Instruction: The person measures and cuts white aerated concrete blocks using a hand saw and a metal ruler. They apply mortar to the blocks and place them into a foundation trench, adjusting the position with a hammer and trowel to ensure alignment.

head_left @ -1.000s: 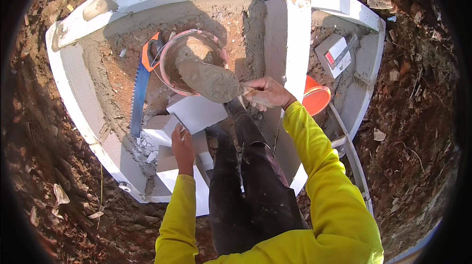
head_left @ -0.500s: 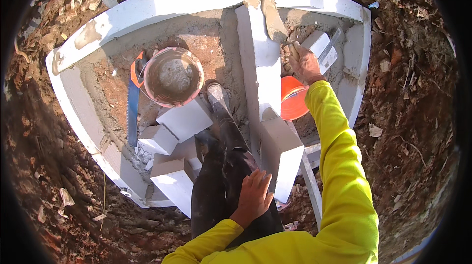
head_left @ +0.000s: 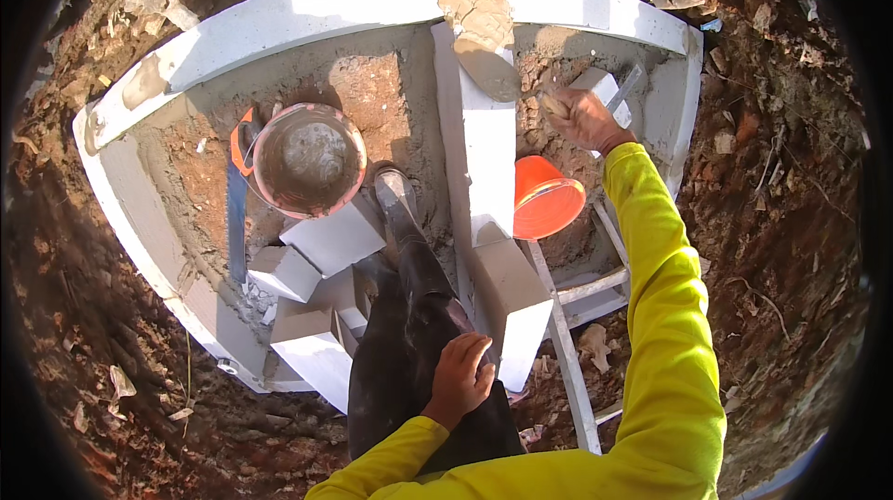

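My right hand (head_left: 588, 119) is closed around the handle of a trowel (head_left: 493, 74). The blade, coated in mortar, lies against a wet mortar patch (head_left: 475, 5) where the white block cross wall (head_left: 488, 160) meets the curved outer wall (head_left: 344, 3). Down by my thigh, my left hand (head_left: 461, 377) rests with its fingers loosely bent and apart, holding nothing. Below my right hand sits an orange plastic bowl or bucket (head_left: 547, 200). A bucket of grey mortar (head_left: 310, 160) stands in the left compartment.
A handsaw (head_left: 236, 212) with an orange handle leans beside the mortar bucket. Several cut white blocks (head_left: 333, 236) lie near my legs. A metal ladder (head_left: 569, 360) slants at the right, and another block (head_left: 596, 86) sits beyond my right hand. Rough soil surrounds the walls.
The trowel blade has turned and moved left onto the mortar, which now spreads lower over the cross wall. The left hand's fingers have curled more. The view has shifted slightly.
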Available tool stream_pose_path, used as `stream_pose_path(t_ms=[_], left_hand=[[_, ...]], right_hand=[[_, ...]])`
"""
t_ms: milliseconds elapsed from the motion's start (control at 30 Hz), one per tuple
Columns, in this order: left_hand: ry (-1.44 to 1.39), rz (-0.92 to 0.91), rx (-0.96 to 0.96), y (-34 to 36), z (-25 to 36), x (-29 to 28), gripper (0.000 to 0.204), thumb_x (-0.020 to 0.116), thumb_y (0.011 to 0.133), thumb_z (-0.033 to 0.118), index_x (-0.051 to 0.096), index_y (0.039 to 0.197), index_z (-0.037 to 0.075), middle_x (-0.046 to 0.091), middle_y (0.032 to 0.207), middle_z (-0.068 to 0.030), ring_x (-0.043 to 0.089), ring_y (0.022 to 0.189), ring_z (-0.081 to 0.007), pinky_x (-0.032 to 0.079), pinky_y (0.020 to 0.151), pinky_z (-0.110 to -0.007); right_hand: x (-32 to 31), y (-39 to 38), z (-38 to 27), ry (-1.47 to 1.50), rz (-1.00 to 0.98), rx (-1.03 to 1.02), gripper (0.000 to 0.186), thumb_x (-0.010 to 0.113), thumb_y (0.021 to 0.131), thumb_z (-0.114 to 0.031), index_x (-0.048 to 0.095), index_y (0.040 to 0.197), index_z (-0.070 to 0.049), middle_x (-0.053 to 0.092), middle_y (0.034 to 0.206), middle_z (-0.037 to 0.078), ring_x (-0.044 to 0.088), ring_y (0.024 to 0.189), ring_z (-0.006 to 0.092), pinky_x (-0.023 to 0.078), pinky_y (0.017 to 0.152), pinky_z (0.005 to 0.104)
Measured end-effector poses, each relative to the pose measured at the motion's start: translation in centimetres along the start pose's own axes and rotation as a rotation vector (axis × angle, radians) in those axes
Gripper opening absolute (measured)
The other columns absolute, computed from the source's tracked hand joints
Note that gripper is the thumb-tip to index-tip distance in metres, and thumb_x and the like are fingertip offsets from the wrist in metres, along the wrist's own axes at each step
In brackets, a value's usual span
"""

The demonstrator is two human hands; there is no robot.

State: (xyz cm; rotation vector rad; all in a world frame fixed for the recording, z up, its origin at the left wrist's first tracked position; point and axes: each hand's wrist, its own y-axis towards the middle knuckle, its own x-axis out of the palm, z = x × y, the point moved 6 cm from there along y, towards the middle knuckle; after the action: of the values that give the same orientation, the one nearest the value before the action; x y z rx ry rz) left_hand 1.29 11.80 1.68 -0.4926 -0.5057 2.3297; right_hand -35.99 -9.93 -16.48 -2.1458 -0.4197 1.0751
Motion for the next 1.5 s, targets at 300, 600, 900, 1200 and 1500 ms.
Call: stream_pose_path(t_ms=[300, 600, 900, 1200, 1500], left_hand=[[-0.067, 0.032, -0.024, 1.1, 0.0, 0.0, 0.043, 0.071, 0.074, 0.005, 0.061, 0.115, 0.004, 0.061, 0.115, -0.0127, 0.058, 0.11, -0.032, 0.047, 0.097, -0.042], [-0.12, 0.047, -0.061, 1.9, -0.2, 0.0, 0.043, 0.07, 0.073, 0.003, 0.061, 0.115, 0.004, 0.061, 0.114, -0.0122, 0.059, 0.109, -0.0319, 0.047, 0.096, -0.042], [-0.153, 0.086, -0.042, 1.3, -0.4, -0.2, 0.041, 0.07, 0.075, 0.003, 0.06, 0.115, 0.002, 0.06, 0.113, -0.0134, 0.059, 0.107, -0.0317, 0.049, 0.095, -0.041], [-0.422, 0.675, -0.371, 3.9, -13.2, -8.2, 0.04, 0.06, 0.085, -0.002, 0.054, 0.125, -0.002, 0.058, 0.115, -0.0135, 0.063, 0.102, -0.0208, 0.052, 0.089, -0.031], [-0.362, 0.785, -0.609, 13.7, -38.5, -25.0, 0.03, 0.064, 0.089, 0.013, 0.061, 0.114, -0.005, 0.068, 0.093, -0.0142, 0.065, 0.076, -0.0209, 0.053, 0.068, -0.033]], right_hand=[[-7.1, 5.8, -5.1, -0.551, 0.407, 0.026, 0.051, 0.059, 0.09, -0.022, 0.051, 0.14, -0.021, 0.063, 0.114, 0.017, 0.065, 0.098, 0.0373, 0.054, 0.088, 0.0463], [-4.0, 3.8, -0.5, -0.127, -0.005, -0.048, 0.048, 0.067, 0.082, -0.02, 0.061, 0.128, -0.012, 0.067, 0.084, 0.014, 0.062, 0.072, 0.0217, 0.053, 0.076, 0.0326], [7.3, -5.8, 3.6, -0.388, -0.151, -0.027, 0.051, 0.062, 0.082, -0.015, 0.05, 0.132, -0.012, 0.067, 0.089, 0.023, 0.065, 0.088, 0.0413, 0.052, 0.078, 0.0516], [12.3, -10.0, -13.6, -0.126, -0.068, -0.238, 0.047, 0.064, 0.075, -0.003, 0.045, 0.117, -0.008, 0.057, 0.106, 0.018, 0.062, 0.09, 0.0395, 0.051, 0.074, 0.0489], [26.4, 12.1, -29.4, -0.652, -0.262, -0.575, 0.029, 0.064, 0.085, -0.023, 0.062, 0.105, -0.002, 0.068, 0.094, 0.019, 0.068, 0.089, 0.0371, 0.055, 0.079, 0.0468]])
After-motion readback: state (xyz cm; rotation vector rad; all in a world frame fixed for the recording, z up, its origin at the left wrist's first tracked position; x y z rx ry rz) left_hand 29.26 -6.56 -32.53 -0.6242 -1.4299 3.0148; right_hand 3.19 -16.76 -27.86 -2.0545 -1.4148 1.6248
